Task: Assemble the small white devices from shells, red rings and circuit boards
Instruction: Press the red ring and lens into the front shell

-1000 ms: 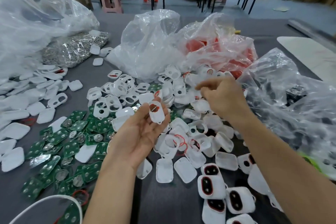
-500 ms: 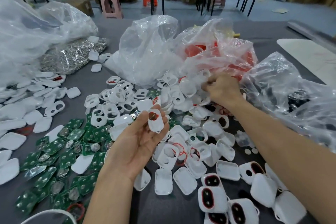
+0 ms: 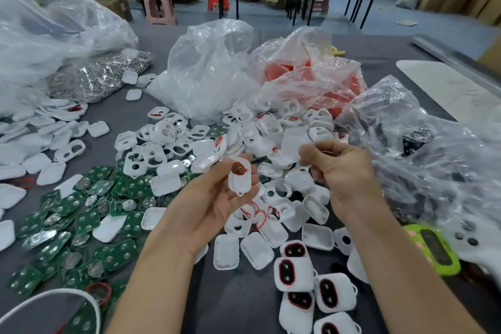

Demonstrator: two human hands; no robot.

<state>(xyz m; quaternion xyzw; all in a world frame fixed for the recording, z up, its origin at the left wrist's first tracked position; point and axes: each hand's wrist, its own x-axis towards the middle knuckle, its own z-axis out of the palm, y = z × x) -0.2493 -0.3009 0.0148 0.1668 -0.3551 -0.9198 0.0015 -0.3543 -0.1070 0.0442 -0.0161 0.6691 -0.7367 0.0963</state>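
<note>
Pinches white shell point(image 3: 240, 179), red ring point(image 3: 238, 167) at its upper opening, in left hand point(image 3: 214, 198) above table point(image 3: 238, 306) pile. Curls right hand point(image 3: 343, 168) near; contents unclear. Steady shell, align next part squarely, press evenly.

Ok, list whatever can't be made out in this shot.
Head view: what the right hand pinches, if anything; its curled fingers hide it.
Head view: whether the red ring sits fully in the white shell held by the left hand; too small and blurred.
Head view: the dark contents of the bag on the right; crumpled plastic veils them.
Head view: the white curved object at bottom left; cut off by the frame edge.
</note>
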